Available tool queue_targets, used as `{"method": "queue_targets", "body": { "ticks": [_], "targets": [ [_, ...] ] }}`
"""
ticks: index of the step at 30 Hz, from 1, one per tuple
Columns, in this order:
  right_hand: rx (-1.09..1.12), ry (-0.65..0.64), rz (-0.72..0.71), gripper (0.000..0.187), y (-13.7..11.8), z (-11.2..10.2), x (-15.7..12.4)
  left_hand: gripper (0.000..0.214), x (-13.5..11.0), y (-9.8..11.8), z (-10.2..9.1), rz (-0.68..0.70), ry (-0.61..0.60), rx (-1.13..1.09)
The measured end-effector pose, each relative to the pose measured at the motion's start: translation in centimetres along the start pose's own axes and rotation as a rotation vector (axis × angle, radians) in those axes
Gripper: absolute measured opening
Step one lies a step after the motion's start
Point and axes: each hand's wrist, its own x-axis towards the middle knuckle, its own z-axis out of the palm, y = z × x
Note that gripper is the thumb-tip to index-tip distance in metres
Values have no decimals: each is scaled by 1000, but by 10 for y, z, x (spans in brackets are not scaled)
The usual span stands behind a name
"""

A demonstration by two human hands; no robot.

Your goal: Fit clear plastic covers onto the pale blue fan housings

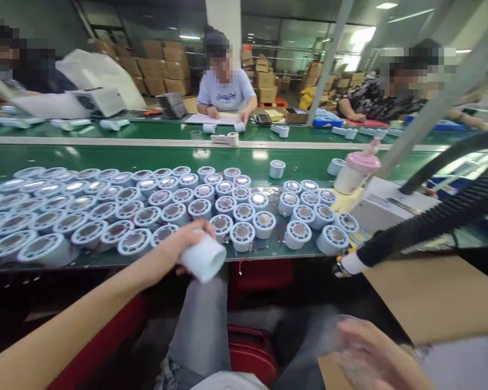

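My left hand (189,238) is wrapped around a pale blue cylindrical housing (206,259), tilted with its open end toward the lower right. It hangs just over the front edge of the green bench, beside the rows of similar round units (242,234) with silver discs in their tops. Low on the right, my right hand (368,346) is smeared by motion above a cardboard sheet; whether it holds anything does not show. Thin red wires (241,265) trail from some units at the bench edge.
A black ribbed hose (410,233) with a metal tip reaches in from the right. Near it stand a white bottle with a pink pump lid (360,162) and a white box (390,206). Across the green bench (146,154), several people sit working. Cardboard (427,298) lies at right.
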Motion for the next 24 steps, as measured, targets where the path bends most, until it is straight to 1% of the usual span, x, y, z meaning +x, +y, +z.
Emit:
{"method": "queue_targets", "body": {
  "ticks": [1, 2, 4, 5, 6, 7, 8, 10, 11, 13, 15, 17, 18, 19, 21, 22, 24],
  "targets": [
    [-78, -16, -77, 38, -4, 8, 4, 43, 3, 1, 20, -81, -150, -110],
    [-186, -17, -165, 42, -9, 18, 9, 43, 6, 4, 40, -136, -304, -167],
    [-408, 46, -290, 47, -19, 35, 25, 39, 11, 11, 77, -193, -577, -157],
    [-506, 107, -305, 48, -24, 42, 33, 35, 13, 16, 91, -190, -685, -105],
    [-582, 156, -290, 50, -27, 46, 39, 31, 14, 21, 102, -150, -757, -29],
    [-628, 189, -249, 50, -29, 48, 44, 28, 15, 26, 111, -75, -786, 63],
    [-641, 200, -187, 49, -30, 48, 46, 26, 15, 31, 117, 21, -773, 163],
    [-574, 153, -54, 39, -27, 44, 44, 25, 15, 37, 123, 194, -676, 347],
    [-510, 117, -2, 34, -25, 41, 42, 25, 15, 39, 124, 240, -629, 415],
    [-369, 49, 78, 27, -23, 35, 36, 26, 14, 39, 128, 256, -586, 462],
    [-206, -10, 155, 23, -24, 30, 33, 24, 13, 34, 131, 258, -554, 391],
    [-31, -45, 243, 14, -28, 27, 32, 20, 11, 26, 136, 263, -481, 267],
    [47, -46, 283, 8, -30, 26, 33, 23, 9, 22, 138, 267, -440, 209],
    [112, -38, 318, 7, -33, 25, 33, 31, 8, 17, 140, 274, -402, 156],
    [219, -10, 373, 19, -37, 23, 34, 53, 6, 6, 143, 306, -351, 77],
    [268, 3, 395, 24, -38, 22, 34, 60, 5, 1, 144, 334, -338, 51],
    [349, 38, 443, 29, -39, 20, 34, 63, 5, -8, 145, 389, -343, 32]
  ]
}}
